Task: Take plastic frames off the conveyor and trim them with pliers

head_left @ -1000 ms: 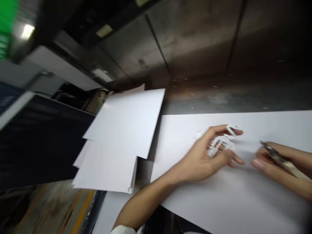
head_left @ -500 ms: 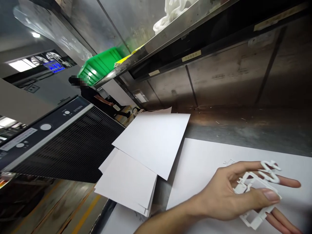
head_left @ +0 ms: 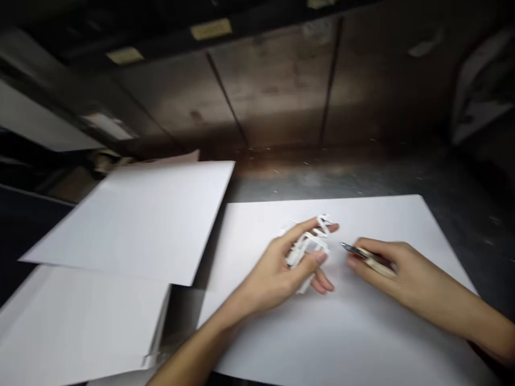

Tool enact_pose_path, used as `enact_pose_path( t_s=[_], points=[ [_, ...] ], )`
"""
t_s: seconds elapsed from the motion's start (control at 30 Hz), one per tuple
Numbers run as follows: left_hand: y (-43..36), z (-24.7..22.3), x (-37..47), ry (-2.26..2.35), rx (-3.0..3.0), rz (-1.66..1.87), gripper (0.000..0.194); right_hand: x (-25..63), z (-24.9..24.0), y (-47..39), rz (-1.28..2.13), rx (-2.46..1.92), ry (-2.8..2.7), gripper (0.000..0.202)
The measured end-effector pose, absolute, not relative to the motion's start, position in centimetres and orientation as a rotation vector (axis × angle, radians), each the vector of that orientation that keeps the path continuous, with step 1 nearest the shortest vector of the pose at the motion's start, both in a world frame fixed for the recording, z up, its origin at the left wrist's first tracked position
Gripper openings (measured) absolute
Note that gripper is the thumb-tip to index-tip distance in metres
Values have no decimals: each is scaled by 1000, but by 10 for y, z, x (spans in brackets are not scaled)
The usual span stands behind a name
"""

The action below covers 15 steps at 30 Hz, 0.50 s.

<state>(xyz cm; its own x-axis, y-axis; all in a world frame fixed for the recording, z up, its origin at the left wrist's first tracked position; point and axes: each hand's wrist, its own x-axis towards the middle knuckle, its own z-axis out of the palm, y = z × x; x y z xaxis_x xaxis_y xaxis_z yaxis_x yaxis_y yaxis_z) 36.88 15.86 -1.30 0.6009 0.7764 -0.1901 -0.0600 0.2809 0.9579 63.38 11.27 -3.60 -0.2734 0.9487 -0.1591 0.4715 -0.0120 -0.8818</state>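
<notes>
Small white plastic frame piece with openwork bars [head_left: 309, 244] sat in the left hand [head_left: 281, 271], thumb and fingers clamped around it, held just above a large white sheet of card [head_left: 362, 332] on the bench. Right hand [head_left: 392, 268] lay just beside it on the same sheet, fingers closed on a slim metal-tipped pen-like tool [head_left: 364, 253], tip pointing toward the frame piece. To the left, a loose stack of white card sheets [head_left: 132, 220], top sheet skewed. Behind, a dull grey metal worktop [head_left: 362, 171] and dark back panels [head_left: 273, 91], blurred.

white plastic part [head_left: 308, 244], white sheet [head_left: 362, 321], dark worktop [head_left: 462, 177]
</notes>
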Motion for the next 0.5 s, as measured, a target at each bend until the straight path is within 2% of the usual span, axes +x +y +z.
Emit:
enact_pose_path(
  t_s=[0.13,0.5],
  points=[
    [165,-11,368,785,1294,539,56,632,-20,122,1332,-1644,-1780,33],
    [162,-13,375,817,1356,516,54,631,-17,121,1355,-1646,-1806,20]
  ],
)
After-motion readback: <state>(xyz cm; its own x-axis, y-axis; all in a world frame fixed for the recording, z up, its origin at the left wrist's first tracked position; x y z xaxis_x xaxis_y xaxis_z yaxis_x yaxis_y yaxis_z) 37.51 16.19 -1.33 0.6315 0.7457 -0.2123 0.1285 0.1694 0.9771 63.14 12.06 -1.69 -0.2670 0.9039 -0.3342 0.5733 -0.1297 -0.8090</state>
